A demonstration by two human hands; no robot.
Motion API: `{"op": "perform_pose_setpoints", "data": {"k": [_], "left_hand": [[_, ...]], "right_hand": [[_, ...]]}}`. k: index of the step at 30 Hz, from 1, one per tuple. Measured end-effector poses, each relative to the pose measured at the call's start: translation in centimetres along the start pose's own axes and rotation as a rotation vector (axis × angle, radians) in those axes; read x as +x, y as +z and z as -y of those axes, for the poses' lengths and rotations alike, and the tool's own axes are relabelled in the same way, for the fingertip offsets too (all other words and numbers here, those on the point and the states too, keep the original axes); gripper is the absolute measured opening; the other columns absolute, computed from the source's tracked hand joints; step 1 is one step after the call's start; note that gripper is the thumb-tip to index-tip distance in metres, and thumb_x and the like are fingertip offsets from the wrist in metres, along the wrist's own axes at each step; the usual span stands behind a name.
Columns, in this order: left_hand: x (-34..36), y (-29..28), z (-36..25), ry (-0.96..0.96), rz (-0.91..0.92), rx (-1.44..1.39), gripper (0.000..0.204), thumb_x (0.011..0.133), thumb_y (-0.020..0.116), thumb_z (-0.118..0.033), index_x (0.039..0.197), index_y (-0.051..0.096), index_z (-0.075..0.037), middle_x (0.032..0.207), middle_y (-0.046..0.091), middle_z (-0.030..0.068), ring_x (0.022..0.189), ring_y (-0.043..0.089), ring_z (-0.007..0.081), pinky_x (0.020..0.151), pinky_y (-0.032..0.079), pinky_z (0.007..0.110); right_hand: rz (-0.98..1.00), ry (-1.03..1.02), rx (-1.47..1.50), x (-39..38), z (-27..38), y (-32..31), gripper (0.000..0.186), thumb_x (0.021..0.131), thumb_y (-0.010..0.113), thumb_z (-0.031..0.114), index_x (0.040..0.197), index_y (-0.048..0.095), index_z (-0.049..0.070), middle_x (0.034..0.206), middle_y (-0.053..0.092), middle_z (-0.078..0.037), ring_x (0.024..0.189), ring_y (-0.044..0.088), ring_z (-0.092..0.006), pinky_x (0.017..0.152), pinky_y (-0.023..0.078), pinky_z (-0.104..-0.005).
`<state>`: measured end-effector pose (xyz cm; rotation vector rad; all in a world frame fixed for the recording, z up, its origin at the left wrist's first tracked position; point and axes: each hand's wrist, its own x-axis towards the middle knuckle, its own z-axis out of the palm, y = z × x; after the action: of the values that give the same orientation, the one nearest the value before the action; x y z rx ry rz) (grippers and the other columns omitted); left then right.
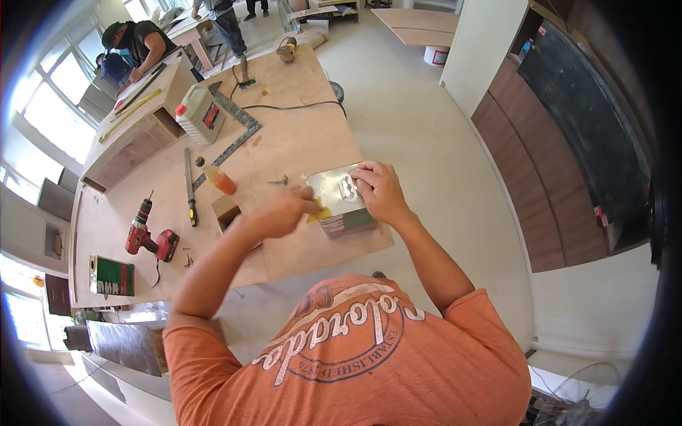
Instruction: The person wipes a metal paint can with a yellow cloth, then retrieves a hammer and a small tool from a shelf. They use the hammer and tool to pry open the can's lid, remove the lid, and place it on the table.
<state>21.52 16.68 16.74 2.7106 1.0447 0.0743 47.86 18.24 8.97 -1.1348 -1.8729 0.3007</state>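
Note:
A rectangular metal can with a bare silver top and a green and reddish side stands at the table's near right edge. My right hand grips its right part, fingers curled over the top beside the handle and a white patch around it. My left hand is at the can's left edge with its fingers curled in. By those fingertips a bright yellow scrap shows against the can; the fingers partly hide what they hold. Left of the can lie a bolt-like metal piece and a small bottle of orange liquid.
On the wooden table are a red cordless drill, a handsaw, a white jug, a metal square, a hammer and another green can. A black cord crosses it. Another person works at the far left.

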Motion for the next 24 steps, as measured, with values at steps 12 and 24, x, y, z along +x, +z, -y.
{"op": "perform_pose_setpoints", "data": {"k": [12, 24], "left_hand": [[-1.0, 2.8, -1.8, -0.072, -0.187, -0.117, 0.027, 0.082, 0.054, 0.001, 0.104, 0.069, -0.004, 0.107, 0.058, 0.0141, 0.105, 0.058, 0.0327, 0.089, 0.049, 0.042], [5.7, 4.1, 0.9, -0.055, -0.463, -0.279, 0.023, 0.082, 0.061, -0.001, 0.102, 0.071, -0.009, 0.096, 0.06, 0.0134, 0.093, 0.059, 0.0344, 0.083, 0.049, 0.042]], "right_hand": [[0.051, 0.075, 0.097, -1.2, -1.1, -0.4, 0.02, 0.092, 0.059, 0.011, 0.108, 0.068, 0.004, 0.123, 0.059, -0.012, 0.117, 0.05, -0.0332, 0.098, 0.043, -0.0409], [-0.114, 0.344, 0.414, -1.4, -2.4, -1.2, 0.039, 0.103, 0.047, 0.022, 0.134, 0.051, -0.002, 0.149, 0.038, -0.014, 0.136, 0.04, -0.0259, 0.111, 0.035, -0.0359]]}}
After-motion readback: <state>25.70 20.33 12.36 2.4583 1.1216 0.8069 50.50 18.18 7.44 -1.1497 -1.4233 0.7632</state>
